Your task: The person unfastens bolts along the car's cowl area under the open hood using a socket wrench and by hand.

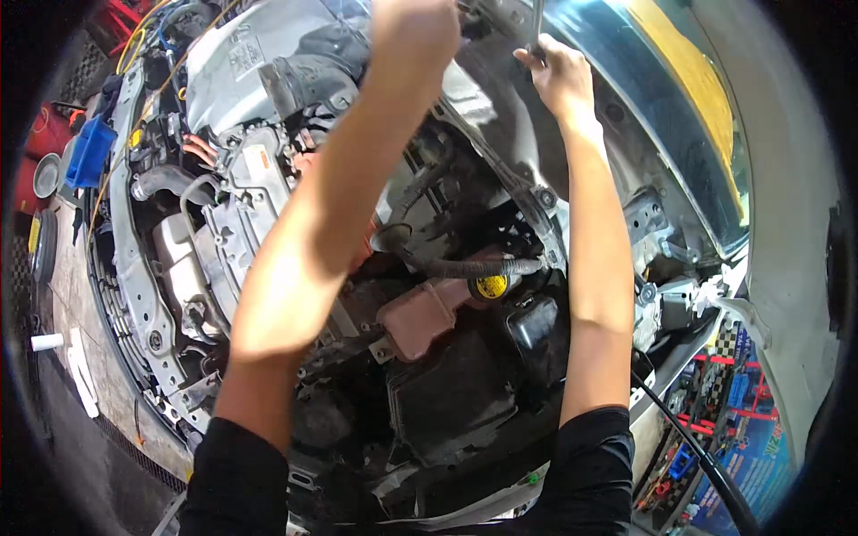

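Both my arms reach across a car's engine bay to its far part. My left hand (413, 31) is blurred at the upper edge, its fingers hidden or cut off. My right hand (559, 76) is closed around a thin metal bar (537, 22) that runs up out of view, over the dark metal cowl panel (503, 103) below the windscreen (666, 107). Beneath my arms are the engine (259, 165), a pinkish coolant reservoir (416, 322) with a yellow cap (492, 286), and a ribbed hose (474, 268).
A blue plastic tray (88, 152) and red equipment (45, 134) stand at the left. A black strut (688, 438) crosses the lower right, in front of red shelving with tools (693, 420). The car's pale body pillar (786, 268) borders the right.
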Tool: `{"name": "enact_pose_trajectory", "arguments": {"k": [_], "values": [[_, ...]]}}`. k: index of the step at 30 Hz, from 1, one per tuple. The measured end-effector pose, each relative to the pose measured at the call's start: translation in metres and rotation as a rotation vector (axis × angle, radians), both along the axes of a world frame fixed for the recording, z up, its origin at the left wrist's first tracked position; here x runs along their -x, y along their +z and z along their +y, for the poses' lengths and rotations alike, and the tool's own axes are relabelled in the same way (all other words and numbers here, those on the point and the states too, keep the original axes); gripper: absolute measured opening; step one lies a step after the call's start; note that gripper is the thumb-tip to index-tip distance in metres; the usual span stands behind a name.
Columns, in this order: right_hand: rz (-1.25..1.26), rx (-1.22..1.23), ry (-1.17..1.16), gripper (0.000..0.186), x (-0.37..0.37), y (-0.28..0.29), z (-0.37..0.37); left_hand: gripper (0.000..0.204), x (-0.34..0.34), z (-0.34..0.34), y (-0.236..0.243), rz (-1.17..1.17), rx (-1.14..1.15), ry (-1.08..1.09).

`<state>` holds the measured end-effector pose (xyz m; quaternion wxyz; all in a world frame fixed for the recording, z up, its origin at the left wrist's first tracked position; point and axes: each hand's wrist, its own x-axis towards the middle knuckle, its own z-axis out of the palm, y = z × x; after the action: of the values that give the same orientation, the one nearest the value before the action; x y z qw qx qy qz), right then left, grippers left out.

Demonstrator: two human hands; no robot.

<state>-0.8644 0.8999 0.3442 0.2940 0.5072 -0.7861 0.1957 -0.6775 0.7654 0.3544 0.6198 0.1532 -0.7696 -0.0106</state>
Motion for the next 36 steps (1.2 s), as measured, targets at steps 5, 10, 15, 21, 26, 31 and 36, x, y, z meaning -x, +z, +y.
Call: {"name": "enact_pose_trajectory", "arguments": {"k": [5,10,15,21,26,31,36], "values": [[-0.070,-0.033,-0.059,0.020,-0.002,-0.003,0.013,0.047,0.023,0.073,0.012,0.269,-0.541,-0.934],[-0.042,0.020,-0.062,0.028,-0.004,-0.007,0.016,0.031,0.041,0.082,0.040,0.604,-0.651,-0.723],[-0.053,0.019,-0.087,0.031,-0.007,-0.006,0.013,0.023,0.039,0.078,0.048,0.508,-0.713,-0.634],[-0.096,-0.038,-0.015,0.017,-0.014,-0.012,0.020,0.021,0.044,0.065,0.029,0.543,-0.626,-0.761],[-0.213,0.100,0.159,0.022,-0.012,-0.015,0.027,0.015,0.034,0.063,0.026,0.443,-0.499,-0.669],[-0.180,0.122,0.102,0.014,-0.014,-0.014,0.022,0.016,0.044,0.065,0.022,0.579,-0.595,-0.935],[-0.123,0.085,0.006,0.016,-0.013,-0.012,0.018,0.031,0.046,0.066,0.019,0.549,-0.579,-0.758]]}}
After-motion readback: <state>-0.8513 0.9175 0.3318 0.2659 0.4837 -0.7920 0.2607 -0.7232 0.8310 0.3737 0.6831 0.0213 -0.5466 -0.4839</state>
